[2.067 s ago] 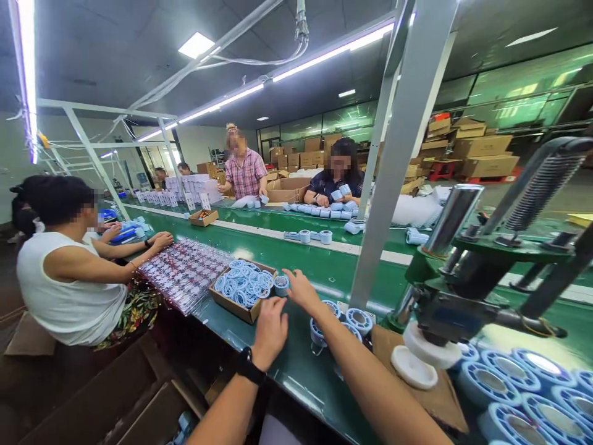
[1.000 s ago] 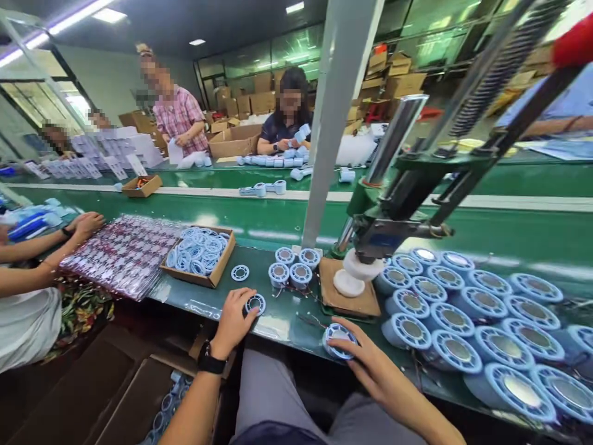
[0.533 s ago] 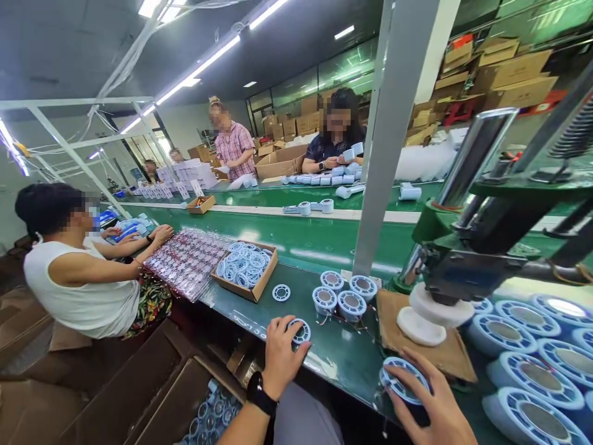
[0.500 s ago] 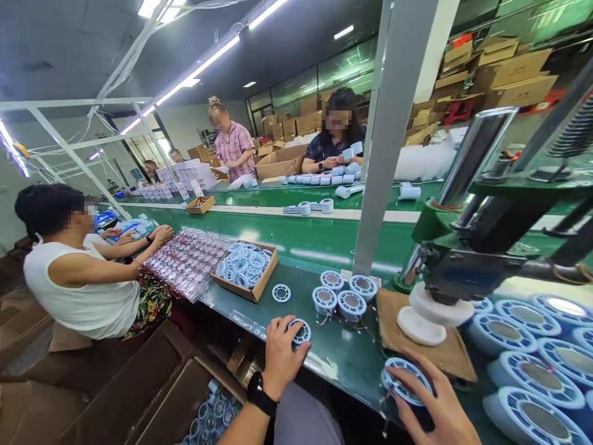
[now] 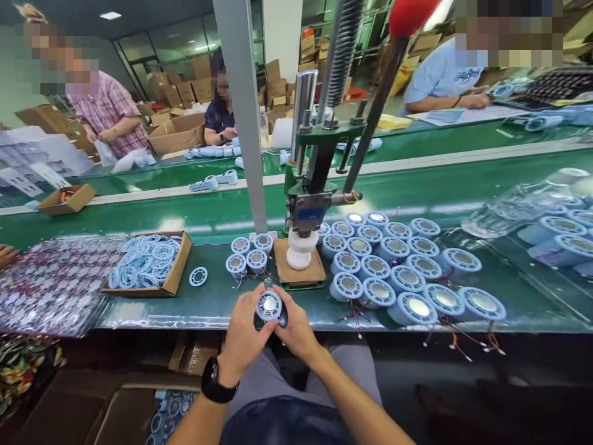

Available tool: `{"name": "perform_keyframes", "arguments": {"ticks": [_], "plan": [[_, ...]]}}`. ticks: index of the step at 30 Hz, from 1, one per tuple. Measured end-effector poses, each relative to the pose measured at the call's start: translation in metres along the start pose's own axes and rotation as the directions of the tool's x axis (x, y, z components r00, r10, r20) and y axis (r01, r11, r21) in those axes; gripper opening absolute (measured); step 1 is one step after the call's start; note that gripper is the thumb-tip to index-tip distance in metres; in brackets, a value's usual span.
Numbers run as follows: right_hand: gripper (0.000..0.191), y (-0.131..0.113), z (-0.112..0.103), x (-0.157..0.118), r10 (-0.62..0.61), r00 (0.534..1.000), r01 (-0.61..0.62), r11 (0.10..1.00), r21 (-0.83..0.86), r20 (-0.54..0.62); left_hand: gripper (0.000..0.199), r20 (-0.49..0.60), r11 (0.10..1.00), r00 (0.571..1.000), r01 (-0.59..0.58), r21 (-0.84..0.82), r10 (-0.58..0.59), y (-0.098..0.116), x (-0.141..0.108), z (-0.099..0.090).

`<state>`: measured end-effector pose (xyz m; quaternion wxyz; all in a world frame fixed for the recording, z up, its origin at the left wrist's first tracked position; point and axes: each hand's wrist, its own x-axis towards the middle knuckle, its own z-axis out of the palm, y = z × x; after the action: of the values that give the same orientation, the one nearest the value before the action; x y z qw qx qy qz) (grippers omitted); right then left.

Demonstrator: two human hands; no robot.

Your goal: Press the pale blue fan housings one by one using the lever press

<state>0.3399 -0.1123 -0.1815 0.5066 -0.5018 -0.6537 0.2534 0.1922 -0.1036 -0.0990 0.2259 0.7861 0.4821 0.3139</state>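
Between my two hands, at the bench's front edge, is a round light-blue part with a slotted ring and a silvery centre facing up. My left hand curls round its left side, thumb at the lower rim. On its right side, my right hand closes with thumb and fingers. Just beyond stand several similar blue parts with thin wires. A hand press with a white round head rises over a brown board. One loose blue ring lies flat to the left.
A cardboard box of blue rings and bubble-wrapped parts lie left. Many blue round parts stand right of the press, wires hanging over the edge. A grey post rises behind. People work across the green belt.
The view has turned right. My hands have come together round one blue part; before, they were apart, the left on a ring and the right on a blue part beside the press.
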Motion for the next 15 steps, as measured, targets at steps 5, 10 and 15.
{"name": "perform_keyframes", "arguments": {"ticks": [5, 10, 15], "plan": [[0.076, 0.000, -0.006, -0.002, 0.044, 0.999, -0.045, 0.998, 0.050, 0.031, 0.062, 0.090, 1.000, 0.996, 0.027, -0.001, -0.027, 0.008, 0.015, 0.006], [0.085, -0.005, -0.008, 0.002, 0.077, 0.995, -0.082, 0.992, 0.100, 0.056, 0.061, 0.062, 0.991, 0.993, 0.104, -0.087, -0.099, 0.002, 0.009, 0.006], [0.081, -0.001, -0.008, -0.003, 0.051, 0.990, -0.053, 0.998, 0.015, 0.134, 0.063, 0.072, 0.980, 0.992, 0.110, -0.165, -0.100, -0.003, 0.003, 0.015]]}}
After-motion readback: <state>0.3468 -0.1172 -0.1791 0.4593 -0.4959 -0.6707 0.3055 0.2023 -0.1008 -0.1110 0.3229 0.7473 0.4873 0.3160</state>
